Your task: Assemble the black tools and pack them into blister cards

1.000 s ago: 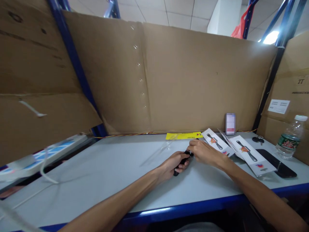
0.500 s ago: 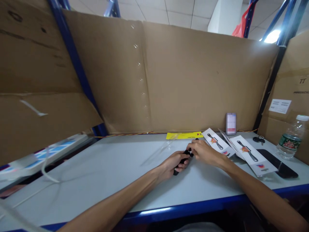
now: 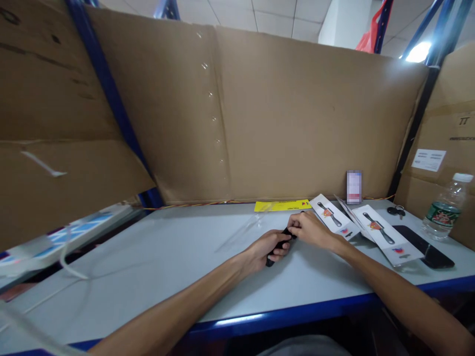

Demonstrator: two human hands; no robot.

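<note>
My left hand [image 3: 269, 247] is closed around a black-handled tool [image 3: 270, 261] whose lower end sticks out below my fingers. Its exact kind is hidden by my hands. My right hand [image 3: 304, 228] is closed at the tool's upper end, with thumb and fingers pinching there; a small dark tip shows just above the knuckles. Both hands are close together over the grey tabletop [image 3: 193, 247]. Right of my right hand lie white printed cards [image 3: 388, 235], each picturing a black-handled tool with an orange-red shape.
A yellow card [image 3: 282, 205] with clear plastic film lies behind my hands. Further right are a dark phone [image 3: 426, 249], keys [image 3: 396, 211], a water bottle [image 3: 445, 210] and an upright lit phone [image 3: 354, 188]. A power strip [image 3: 70, 240] runs along the left. Cardboard [image 3: 278, 118] walls the back.
My right fingers have closed in over the tool's upper end, covering a shiny part that showed before. My left grip stays the same. The view has shifted slightly.
</note>
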